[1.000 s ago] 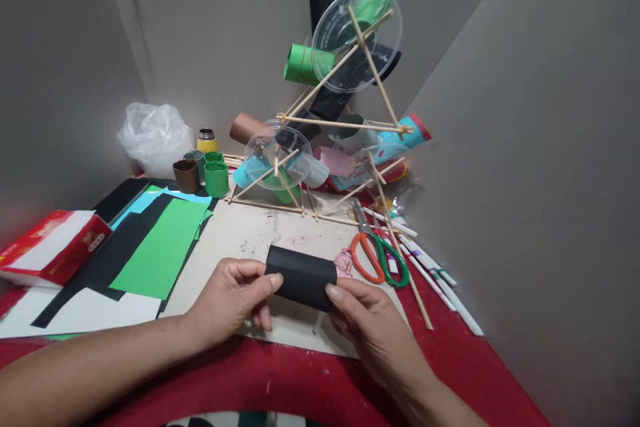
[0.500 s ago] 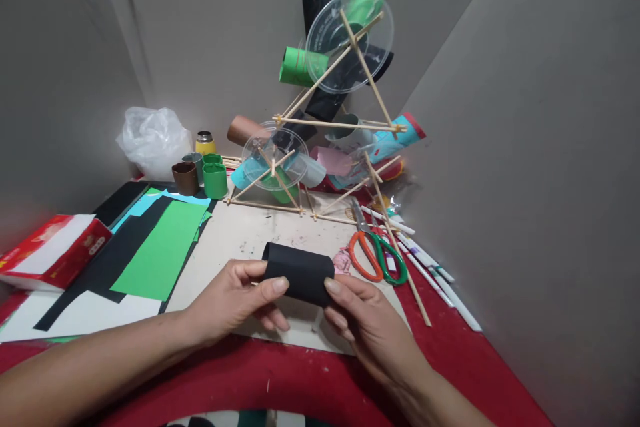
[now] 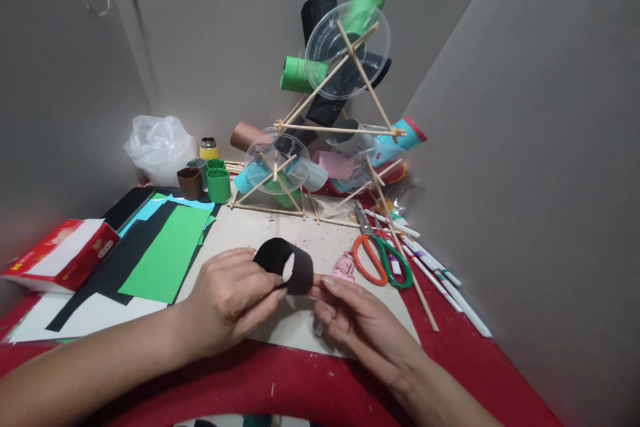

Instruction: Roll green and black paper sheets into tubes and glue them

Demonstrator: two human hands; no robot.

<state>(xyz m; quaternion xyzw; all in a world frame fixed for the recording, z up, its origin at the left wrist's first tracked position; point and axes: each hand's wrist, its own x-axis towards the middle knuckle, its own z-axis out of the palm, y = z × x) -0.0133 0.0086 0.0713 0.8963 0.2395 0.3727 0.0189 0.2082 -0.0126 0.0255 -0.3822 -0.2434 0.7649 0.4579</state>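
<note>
A short tube of rolled black paper [image 3: 300, 270] is tilted so that its open end faces me, above the pale board. My left hand [image 3: 233, 290] is closed on it, thumb and fingers pinching the wall at the near edge. Beside the tube's right side, my right hand [image 3: 357, 320] has its fingers loosely bent and apart; one fingertip touches the paper, and the thumb stands off it. Just behind the hands lies a pink crumpled piece [image 3: 344, 268]. Scissors [image 3: 383, 260] with one orange and one green handle rest to its right.
Behind stands a stick frame [image 3: 340, 128] with clear plastic discs [image 3: 320, 47] and coloured paper tubes. Green paper [image 3: 167, 253], a red tissue pack [image 3: 63, 253], small paper cups [image 3: 219, 185] and a plastic bag [image 3: 160, 150] are left. White paper sticks [image 3: 465, 307] lie right.
The black paper tube has been turned from lying sideways to showing its open end. My left hand has shifted its grip to the near edge; my right hand has loosened from the tube's right end.
</note>
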